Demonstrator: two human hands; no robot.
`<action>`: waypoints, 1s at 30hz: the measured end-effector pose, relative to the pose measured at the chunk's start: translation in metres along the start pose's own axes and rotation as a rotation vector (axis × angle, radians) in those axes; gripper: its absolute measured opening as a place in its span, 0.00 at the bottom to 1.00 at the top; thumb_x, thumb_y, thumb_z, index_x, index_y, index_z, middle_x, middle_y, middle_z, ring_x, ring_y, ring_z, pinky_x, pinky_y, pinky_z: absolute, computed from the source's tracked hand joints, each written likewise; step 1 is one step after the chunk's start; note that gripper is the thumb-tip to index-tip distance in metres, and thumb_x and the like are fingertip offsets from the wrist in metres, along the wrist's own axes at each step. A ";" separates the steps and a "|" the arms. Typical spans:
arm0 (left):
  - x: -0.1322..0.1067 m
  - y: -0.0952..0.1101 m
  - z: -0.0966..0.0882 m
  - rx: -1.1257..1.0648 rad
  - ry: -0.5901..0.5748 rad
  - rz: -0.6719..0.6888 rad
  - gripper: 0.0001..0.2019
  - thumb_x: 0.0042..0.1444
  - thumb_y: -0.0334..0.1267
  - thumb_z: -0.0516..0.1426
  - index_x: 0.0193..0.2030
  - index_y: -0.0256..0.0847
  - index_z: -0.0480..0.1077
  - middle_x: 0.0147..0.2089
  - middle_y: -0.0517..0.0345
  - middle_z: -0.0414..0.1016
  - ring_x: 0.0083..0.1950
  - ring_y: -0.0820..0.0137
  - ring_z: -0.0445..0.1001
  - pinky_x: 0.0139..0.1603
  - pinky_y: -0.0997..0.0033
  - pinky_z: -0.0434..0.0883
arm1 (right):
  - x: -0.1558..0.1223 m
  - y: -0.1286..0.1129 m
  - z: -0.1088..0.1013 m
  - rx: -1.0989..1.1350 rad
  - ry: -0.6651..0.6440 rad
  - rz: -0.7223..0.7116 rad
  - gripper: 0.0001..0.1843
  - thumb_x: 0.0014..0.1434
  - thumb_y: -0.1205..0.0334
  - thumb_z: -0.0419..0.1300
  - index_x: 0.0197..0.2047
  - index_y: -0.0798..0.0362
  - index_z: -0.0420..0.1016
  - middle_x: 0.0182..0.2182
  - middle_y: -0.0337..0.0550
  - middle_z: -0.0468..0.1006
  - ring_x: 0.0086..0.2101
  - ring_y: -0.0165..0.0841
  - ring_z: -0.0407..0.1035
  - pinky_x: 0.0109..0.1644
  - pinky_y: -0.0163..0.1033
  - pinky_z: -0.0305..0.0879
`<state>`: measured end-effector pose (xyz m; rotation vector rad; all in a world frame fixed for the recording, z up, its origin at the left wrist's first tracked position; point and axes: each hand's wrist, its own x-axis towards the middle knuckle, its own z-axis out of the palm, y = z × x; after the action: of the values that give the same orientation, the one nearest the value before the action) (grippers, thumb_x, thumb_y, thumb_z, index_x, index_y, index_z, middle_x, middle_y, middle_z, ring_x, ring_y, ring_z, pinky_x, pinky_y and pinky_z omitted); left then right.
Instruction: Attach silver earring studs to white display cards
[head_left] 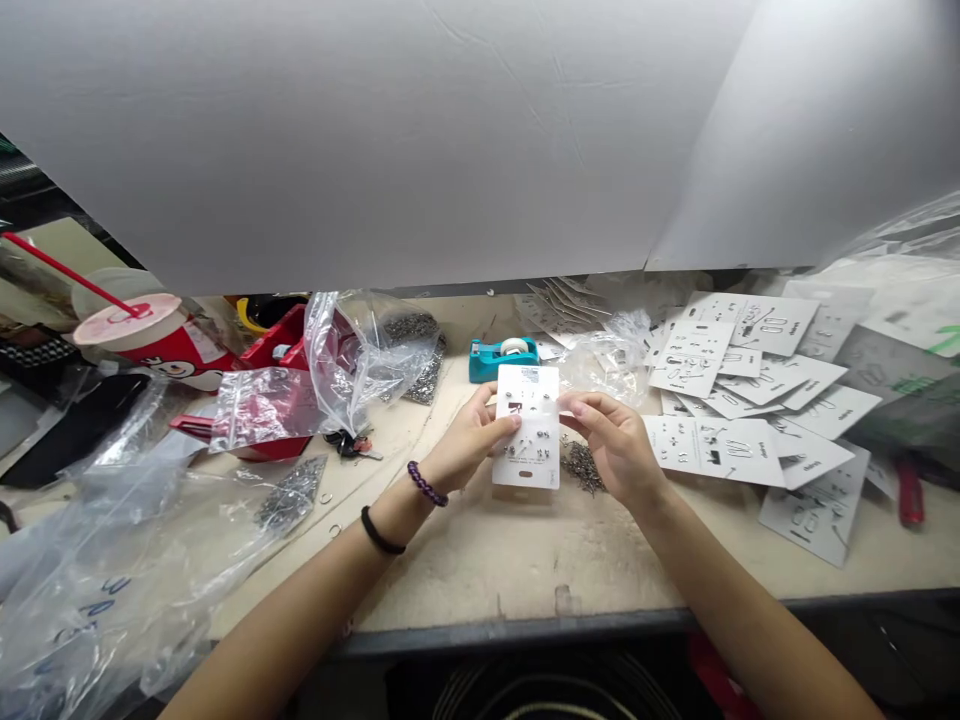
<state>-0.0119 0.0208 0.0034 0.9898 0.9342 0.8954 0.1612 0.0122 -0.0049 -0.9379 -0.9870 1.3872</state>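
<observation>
My left hand [466,440] grips a white earring card [538,468] by its left edge, with the thumb lying over the front. Several small metal earring pieces sit on the card, which also has printing and a hang slot at its near end. At the card's right edge, the thumb and forefinger of my right hand [619,450] are pinched together. Whether they hold a tiny piece or only the card's edge is hidden. A heap of small dark metal pieces [583,467] lies on the table below, partly behind my right fingers.
A teal tape dispenser [487,362] stands behind the card. Many jewellery cards [750,375] are spread at right. Clear plastic bags [375,350], some with metal pieces, lie at left near keys [352,444] and a red-and-white cup [176,340]. A large white panel [420,150] overhangs the back.
</observation>
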 end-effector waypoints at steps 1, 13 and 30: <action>0.001 -0.003 0.000 -0.014 0.024 0.028 0.24 0.46 0.38 0.60 0.49 0.41 0.56 0.40 0.53 0.72 0.36 0.70 0.72 0.30 0.74 0.68 | 0.000 0.001 -0.001 0.002 0.003 0.000 0.05 0.47 0.59 0.63 0.29 0.50 0.76 0.35 0.39 0.74 0.39 0.31 0.66 0.48 0.41 0.61; 0.002 -0.021 -0.002 -0.127 0.216 0.109 0.23 0.44 0.36 0.61 0.46 0.41 0.56 0.44 0.55 0.71 0.41 0.68 0.71 0.37 0.70 0.70 | -0.009 0.013 0.000 -0.139 -0.001 0.007 0.04 0.47 0.59 0.63 0.26 0.50 0.74 0.37 0.40 0.72 0.40 0.32 0.66 0.45 0.39 0.63; -0.007 -0.014 -0.013 0.169 0.459 0.259 0.25 0.52 0.43 0.53 0.55 0.40 0.48 0.58 0.44 0.57 0.56 0.61 0.62 0.52 0.57 0.64 | -0.006 0.010 -0.004 0.042 0.069 0.179 0.08 0.43 0.58 0.66 0.25 0.53 0.75 0.27 0.39 0.75 0.30 0.29 0.69 0.37 0.36 0.67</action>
<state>-0.0240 0.0136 -0.0120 1.0876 1.3029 1.3133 0.1624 0.0066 -0.0153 -1.0561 -0.8345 1.5080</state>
